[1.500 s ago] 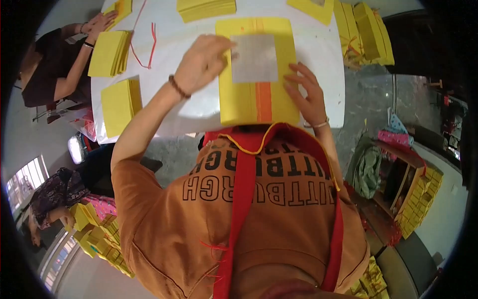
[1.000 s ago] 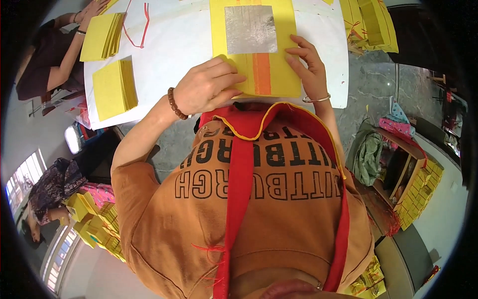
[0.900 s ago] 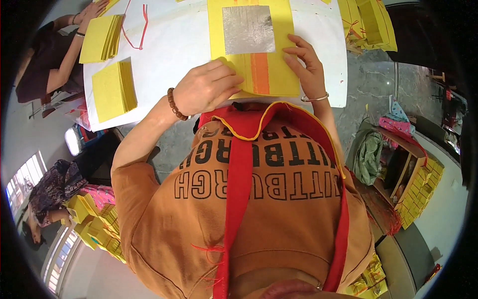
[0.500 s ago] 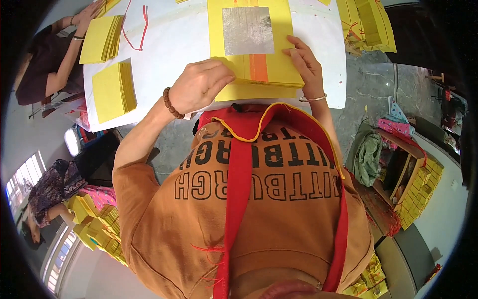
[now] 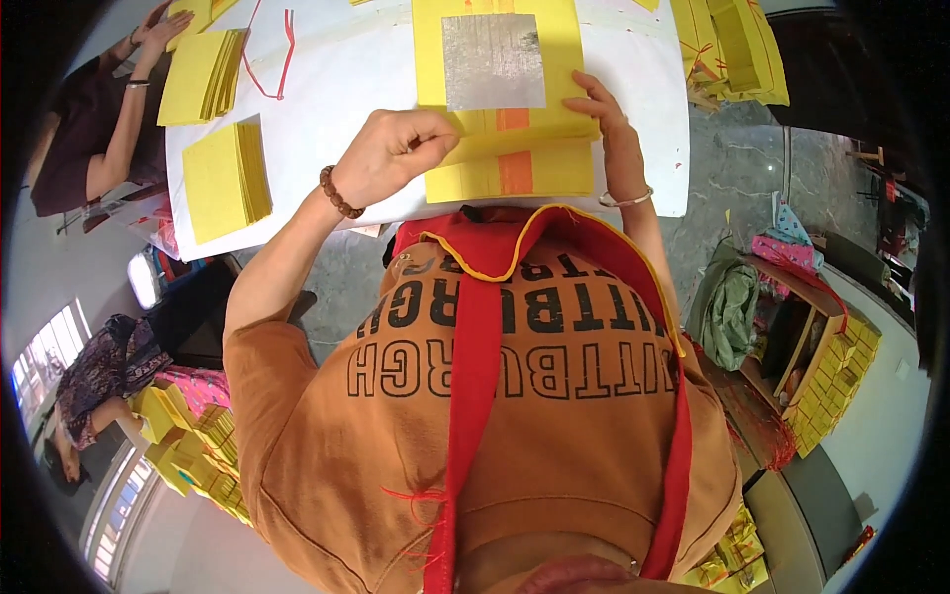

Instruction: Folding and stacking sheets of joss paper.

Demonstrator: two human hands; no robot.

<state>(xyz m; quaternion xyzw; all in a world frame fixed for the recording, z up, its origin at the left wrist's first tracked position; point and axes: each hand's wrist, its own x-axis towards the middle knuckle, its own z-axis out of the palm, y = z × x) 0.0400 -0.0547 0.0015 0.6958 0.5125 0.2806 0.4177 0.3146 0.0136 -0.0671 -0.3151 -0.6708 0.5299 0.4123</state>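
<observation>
— Counter (image 5: 336, 59) carries the yellow paper stack (image 5: 475, 124) at its near edge. How will it handle?
— Light, I judge, bendable, easily creased. Left hand (image 5: 447, 140) seems pinching its left margin; right hand (image 5: 609, 124), loosely spread, touches the right. Hold margins, avoiding the silver patch (image 5: 493, 61).

The left hand (image 5: 396, 150) is pinching the raised near edge of a top yellow sheet (image 5: 560, 94), while the right hand (image 5: 612, 129) is steadying its right side. Beyond the left fingertips a silver square (image 5: 493, 61) is lying on it; nearer than them, another yellow sheet (image 5: 465, 188) is showing.
</observation>
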